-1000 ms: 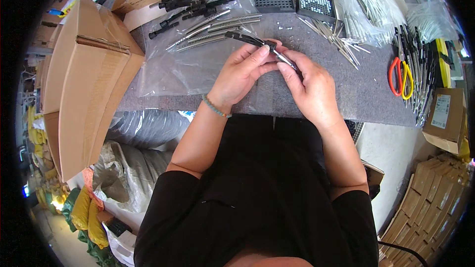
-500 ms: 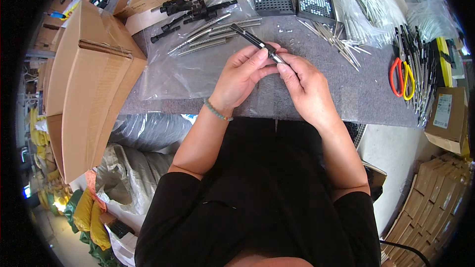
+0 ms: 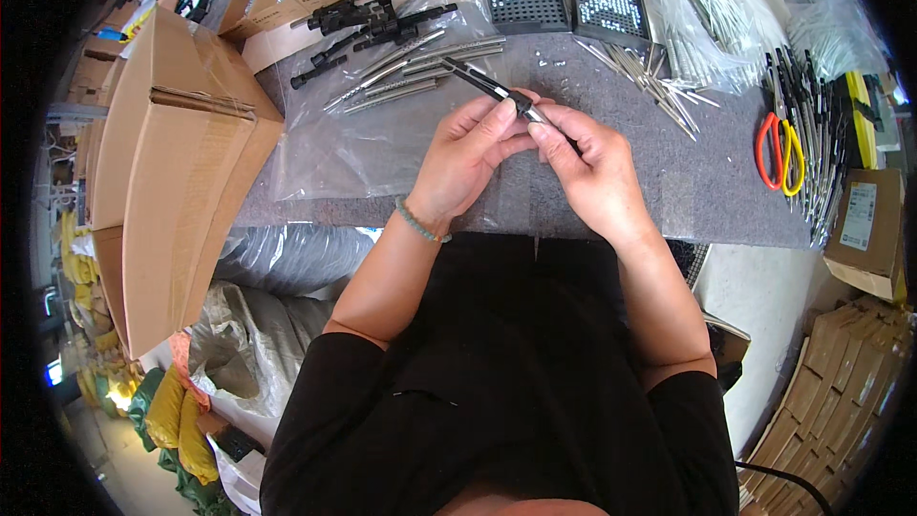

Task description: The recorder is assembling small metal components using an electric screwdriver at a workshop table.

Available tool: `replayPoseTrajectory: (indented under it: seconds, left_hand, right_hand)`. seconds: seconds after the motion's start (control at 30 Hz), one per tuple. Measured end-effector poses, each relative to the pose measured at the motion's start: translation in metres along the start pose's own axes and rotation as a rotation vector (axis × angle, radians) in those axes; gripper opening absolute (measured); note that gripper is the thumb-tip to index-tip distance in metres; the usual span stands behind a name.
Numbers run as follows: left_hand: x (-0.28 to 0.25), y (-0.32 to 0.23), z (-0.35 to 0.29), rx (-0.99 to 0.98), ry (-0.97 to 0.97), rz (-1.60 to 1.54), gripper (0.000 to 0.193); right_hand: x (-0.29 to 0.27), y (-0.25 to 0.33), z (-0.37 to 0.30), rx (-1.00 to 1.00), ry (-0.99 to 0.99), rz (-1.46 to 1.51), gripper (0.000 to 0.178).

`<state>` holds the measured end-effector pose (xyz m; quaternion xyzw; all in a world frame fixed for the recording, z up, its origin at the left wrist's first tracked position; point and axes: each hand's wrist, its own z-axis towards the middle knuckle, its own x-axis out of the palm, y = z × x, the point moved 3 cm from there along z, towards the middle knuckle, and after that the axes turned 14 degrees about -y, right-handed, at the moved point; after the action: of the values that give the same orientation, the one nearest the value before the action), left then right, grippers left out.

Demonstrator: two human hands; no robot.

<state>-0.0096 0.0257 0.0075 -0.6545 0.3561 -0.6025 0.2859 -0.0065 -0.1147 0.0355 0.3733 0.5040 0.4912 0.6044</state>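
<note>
A slim black slotted tube (image 3: 478,79) with a bright metal rod inside it is held aslant above the grey work mat. My left hand (image 3: 458,162), a beaded bracelet at its wrist, pinches the tube around its thicker black collar. Just below that, my right hand (image 3: 602,172) grips the lower end between thumb and fingers, and a silver section shows between the two thumbs. My fingers hide the tip of that end. Beyond the left hand, several silver metal rods (image 3: 406,67) and black tubular parts (image 3: 382,24) lie on a transparent plastic sheet (image 3: 330,153).
Two black perforated trays (image 3: 527,27) hold small silver pieces at the back. Loose thin rods (image 3: 650,81) lie beside them. On the right are scissors with red and yellow handles (image 3: 792,158) and a rod bundle (image 3: 812,162). A tall cardboard box (image 3: 181,143) stands left.
My hands and the black tube have stayed nearly in place, with the right thumb shifted slightly left along it. A small dark object now shows above the right tray.
</note>
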Motion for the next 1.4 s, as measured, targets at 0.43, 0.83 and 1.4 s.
replayPoseTrajectory:
  seconds: [0.43, 0.83, 1.4]
  left_hand:
    - [0.006, -0.001, -0.004, 0.106, 0.008, 0.248, 0.025]
    - [0.003, 0.0, 0.0, 0.091, -0.076, 0.142, 0.027]
    - [0.003, -0.004, 0.001, 0.119, -0.078, 0.162, 0.028]
  right_hand:
    - [-0.017, 0.001, 0.008, 0.575, 0.38, 0.287, 0.024]
    - [0.004, 0.019, -0.005, -0.512, -0.264, -0.658, 0.019]
    - [-0.002, 0.017, -0.008, -0.452, -0.168, -0.674, 0.02]
